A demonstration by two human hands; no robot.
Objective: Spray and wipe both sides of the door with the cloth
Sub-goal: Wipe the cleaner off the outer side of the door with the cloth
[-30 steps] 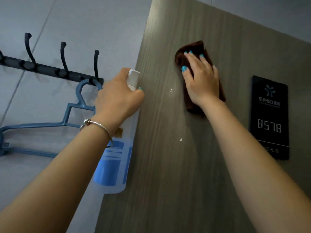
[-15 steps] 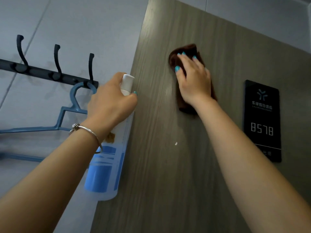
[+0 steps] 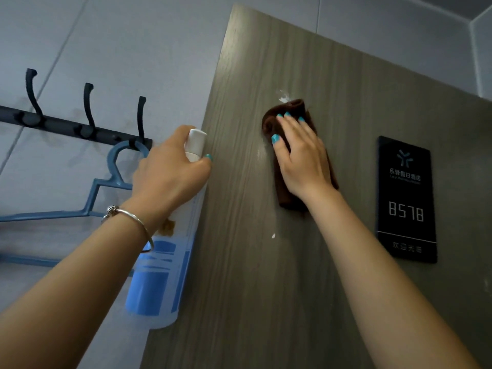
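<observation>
A grey-brown wood-grain door (image 3: 266,262) fills the middle and right of the view, its left edge facing me. My right hand (image 3: 300,158) lies flat with straight fingers on a dark brown cloth (image 3: 286,198), pressing it against the door's upper part. A white foamy smear (image 3: 284,97) sits just above the cloth, and small white droplets (image 3: 273,236) dot the door below it. My left hand (image 3: 167,171) grips a translucent spray bottle (image 3: 157,283) with a blue label and white head, held beside the door's left edge.
A black sign (image 3: 406,199) reading 8578 is fixed to the door at the right. On the grey tiled wall at the left, a black hook rail (image 3: 80,129) carries a blue hanger (image 3: 106,187), close behind the bottle hand.
The view has tilted, so the door and rail sit lower in frame. My right hand keeps the cloth on the door's upper part, and a white smear now shows above it. The left hand still holds the bottle.
</observation>
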